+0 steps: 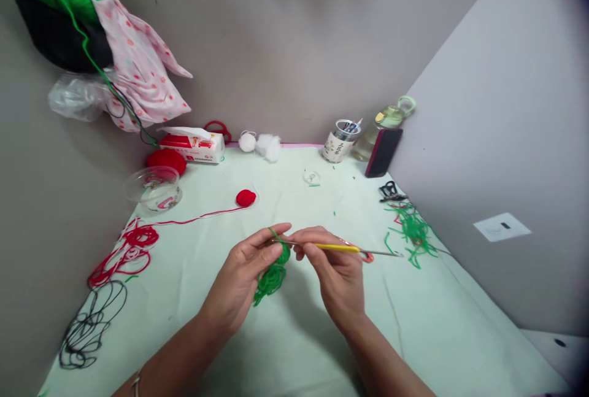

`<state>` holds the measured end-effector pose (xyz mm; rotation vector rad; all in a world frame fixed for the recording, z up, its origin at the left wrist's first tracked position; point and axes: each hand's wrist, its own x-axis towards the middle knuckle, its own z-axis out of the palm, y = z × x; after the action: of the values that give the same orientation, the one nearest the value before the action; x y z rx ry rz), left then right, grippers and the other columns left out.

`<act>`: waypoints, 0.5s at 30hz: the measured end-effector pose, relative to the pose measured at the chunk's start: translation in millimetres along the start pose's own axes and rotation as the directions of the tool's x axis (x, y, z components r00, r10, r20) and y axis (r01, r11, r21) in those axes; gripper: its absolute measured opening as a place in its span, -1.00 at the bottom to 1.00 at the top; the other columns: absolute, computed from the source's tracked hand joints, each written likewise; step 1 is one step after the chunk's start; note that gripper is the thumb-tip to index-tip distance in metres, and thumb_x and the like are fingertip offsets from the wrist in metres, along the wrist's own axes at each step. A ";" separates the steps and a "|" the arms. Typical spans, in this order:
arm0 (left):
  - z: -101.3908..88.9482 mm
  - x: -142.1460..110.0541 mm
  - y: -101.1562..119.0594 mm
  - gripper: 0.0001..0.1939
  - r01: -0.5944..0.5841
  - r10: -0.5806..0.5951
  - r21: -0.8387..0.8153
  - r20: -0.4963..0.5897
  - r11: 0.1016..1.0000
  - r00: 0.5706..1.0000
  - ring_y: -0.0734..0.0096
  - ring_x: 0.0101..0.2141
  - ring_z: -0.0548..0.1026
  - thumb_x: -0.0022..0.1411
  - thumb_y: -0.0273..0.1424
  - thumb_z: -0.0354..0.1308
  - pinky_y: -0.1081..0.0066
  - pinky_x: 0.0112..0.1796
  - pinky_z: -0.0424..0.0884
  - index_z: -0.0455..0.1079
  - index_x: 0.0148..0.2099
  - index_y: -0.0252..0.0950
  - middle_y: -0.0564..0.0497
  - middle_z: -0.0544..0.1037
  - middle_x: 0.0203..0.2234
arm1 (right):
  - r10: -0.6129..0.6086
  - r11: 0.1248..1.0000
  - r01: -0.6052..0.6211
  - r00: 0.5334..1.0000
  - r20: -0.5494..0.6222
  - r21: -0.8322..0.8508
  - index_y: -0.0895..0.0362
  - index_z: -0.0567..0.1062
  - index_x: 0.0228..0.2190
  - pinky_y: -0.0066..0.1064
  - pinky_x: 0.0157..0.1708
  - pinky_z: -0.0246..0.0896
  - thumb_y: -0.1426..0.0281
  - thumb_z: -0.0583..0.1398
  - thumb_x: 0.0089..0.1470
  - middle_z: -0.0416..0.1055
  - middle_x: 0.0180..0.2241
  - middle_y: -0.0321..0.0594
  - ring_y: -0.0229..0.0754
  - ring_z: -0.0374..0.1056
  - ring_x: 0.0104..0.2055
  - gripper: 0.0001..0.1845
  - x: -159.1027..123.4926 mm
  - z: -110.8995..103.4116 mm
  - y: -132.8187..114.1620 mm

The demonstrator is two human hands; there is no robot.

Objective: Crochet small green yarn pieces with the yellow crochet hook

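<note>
Near the middle of the table, my left hand [246, 274] is closed on a small piece of green crochet work [284, 255]. A strand of green yarn runs over its index finger, and a bunch of loose green yarn [270, 280] hangs below the fingers. My right hand [335, 274] pinches a crochet hook [335, 248] with a yellow handle. The hook's left tip reaches the green work at my left fingertips; its other metal end points right. Behind the right hand, something orange-red [368, 257] partly shows, mostly hidden.
A red crocheted ball [245, 198] lies beyond my hands. Red yarn [138, 243] and black cord [89, 329] lie left, by a clear plastic tub [159, 191]. At the back are a tissue box [196, 146], pen holder [340, 141] and phone [384, 153]. Green scraps [414, 228] lie right.
</note>
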<state>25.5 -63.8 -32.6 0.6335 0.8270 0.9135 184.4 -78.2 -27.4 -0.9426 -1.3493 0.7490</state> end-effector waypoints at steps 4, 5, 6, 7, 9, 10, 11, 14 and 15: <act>6.8 4.3 -6.0 -0.52 0.012 -0.019 -0.125 -0.052 0.992 0.998 0.36 -0.21 0.53 0.04 -0.31 0.51 0.38 -0.09 0.38 0.63 0.05 -0.14 0.04 0.61 -0.30 | -0.225 0.914 0.234 0.972 0.065 -0.332 -0.09 0.67 -0.08 -0.31 -0.30 0.49 0.52 0.22 0.27 0.61 -0.20 -0.16 -0.13 0.53 -0.21 -0.68 -10.3 1.1 12.6; 8.0 4.6 -7.4 -0.51 0.027 -0.036 -0.156 -0.053 0.987 0.998 0.37 -0.22 0.53 0.06 -0.31 0.50 0.40 -0.09 0.39 0.62 0.07 -0.15 0.05 0.60 -0.32 | -0.297 0.854 0.313 0.949 0.105 -0.414 -0.11 0.65 -0.04 -0.29 -0.27 0.50 0.53 0.23 0.26 0.61 -0.17 -0.15 -0.12 0.53 -0.18 -0.64 -13.3 1.1 15.6; 8.5 4.6 -8.6 -0.52 0.048 -0.057 -0.182 -0.047 0.982 0.997 0.36 -0.21 0.53 0.09 -0.31 0.47 0.41 -0.09 0.39 0.60 0.09 -0.16 0.05 0.60 -0.33 | -0.339 0.806 0.362 0.931 0.135 -0.469 -0.13 0.64 0.00 -0.28 -0.24 0.50 0.53 0.23 0.26 0.61 -0.14 -0.15 -0.11 0.53 -0.17 -0.60 -15.8 0.8 17.7; 8.1 4.5 -9.2 -0.52 0.074 -0.083 -0.199 -0.033 0.977 0.996 0.35 -0.20 0.53 0.11 -0.30 0.45 0.41 -0.10 0.39 0.59 0.11 -0.19 0.03 0.61 -0.32 | -0.356 0.786 0.379 0.923 0.144 -0.488 -0.14 0.63 0.01 -0.27 -0.24 0.50 0.53 0.23 0.25 0.62 -0.13 -0.16 -0.10 0.53 -0.16 -0.59 -17.5 0.1 18.6; 5.1 3.5 -8.7 -0.53 0.126 -0.128 -0.210 0.007 0.970 0.992 0.30 -0.18 0.54 0.14 -0.31 0.43 0.39 -0.12 0.40 0.59 0.11 -0.23 -0.01 0.63 -0.29 | -0.307 0.845 0.316 0.947 0.093 -0.431 -0.12 0.65 -0.02 -0.27 -0.27 0.50 0.52 0.23 0.26 0.62 -0.17 -0.17 -0.10 0.54 -0.18 -0.64 -17.9 -2.6 16.9; 2.7 2.7 -7.6 -0.54 0.144 -0.142 -0.207 0.026 0.968 0.990 0.29 -0.19 0.54 0.15 -0.32 0.43 0.38 -0.13 0.40 0.59 0.11 -0.23 -0.03 0.63 -0.29 | -0.245 0.897 0.246 0.968 0.049 -0.367 -0.09 0.66 -0.07 -0.28 -0.30 0.49 0.50 0.23 0.27 0.62 -0.21 -0.17 -0.10 0.54 -0.21 -0.69 -16.9 -4.5 14.7; 0.0 1.8 -6.1 -0.55 0.154 -0.148 -0.197 0.045 0.968 0.988 0.29 -0.21 0.54 0.15 -0.33 0.43 0.36 -0.14 0.40 0.59 0.10 -0.24 -0.03 0.63 -0.29 | -0.175 0.944 0.170 0.984 0.009 -0.284 -0.06 0.67 -0.13 -0.27 -0.33 0.47 0.47 0.23 0.28 0.62 -0.25 -0.17 -0.10 0.53 -0.25 -0.74 -15.4 -6.6 12.1; -6.9 -1.5 -1.0 -0.56 0.143 -0.134 -0.118 0.081 0.983 0.988 0.30 -0.28 0.53 0.13 -0.31 0.44 0.32 -0.19 0.38 0.62 0.08 -0.24 -0.04 0.62 -0.33 | 0.081 0.996 -0.082 0.995 -0.050 -0.026 0.02 0.68 -0.28 -0.28 -0.42 0.40 0.36 0.25 0.29 0.59 -0.37 -0.18 -0.16 0.44 -0.42 -0.83 -9.9 -12.4 5.5; -8.4 -2.6 0.4 -0.56 0.132 -0.125 -0.086 0.083 0.988 0.989 0.29 -0.28 0.52 0.12 -0.30 0.45 0.32 -0.20 0.37 0.63 0.07 -0.23 -0.05 0.62 -0.32 | 0.162 0.986 -0.159 0.985 -0.054 0.054 0.04 0.68 -0.32 -0.29 -0.45 0.38 0.32 0.26 0.28 0.57 -0.39 -0.18 -0.19 0.41 -0.46 -0.83 -8.2 -13.4 4.4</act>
<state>17.3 -64.8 -35.9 0.5265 0.7439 0.8003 197.2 -85.2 -34.7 -1.0347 -1.2085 0.8670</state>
